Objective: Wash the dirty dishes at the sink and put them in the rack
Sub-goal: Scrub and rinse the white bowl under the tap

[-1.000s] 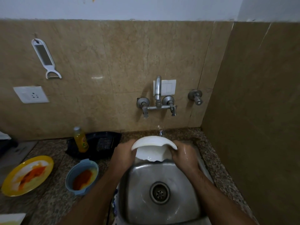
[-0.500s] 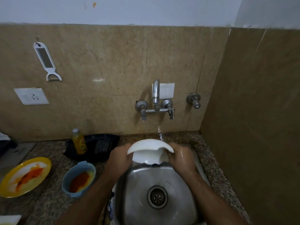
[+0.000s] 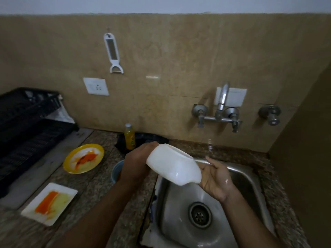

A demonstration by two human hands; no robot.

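**Two hands, one white bowl over the sink**

A white bowl (image 3: 172,165) is held tilted above the steel sink's (image 3: 250,178) left rim. The left hand (image 3: 138,162) grips its far edge with curled fingers; the right hand (image 3: 215,178) lies spread and wet, palm up, touching the bowl's lower side.

Left of the sink, on the speckled stone counter (image 3: 100,185), sit a blue bowl (image 3: 116,171), a yellow plate (image 3: 83,158) and a square white plate (image 3: 49,203), both plates smeared orange. Farther left stands the black rack (image 3: 26,126). Behind the sink a tap (image 3: 220,111) is fixed to the tan tiled wall (image 3: 170,56), with a yellow bottle (image 3: 129,136) standing left of it and a peeler (image 3: 113,52) hanging above a socket (image 3: 96,86).
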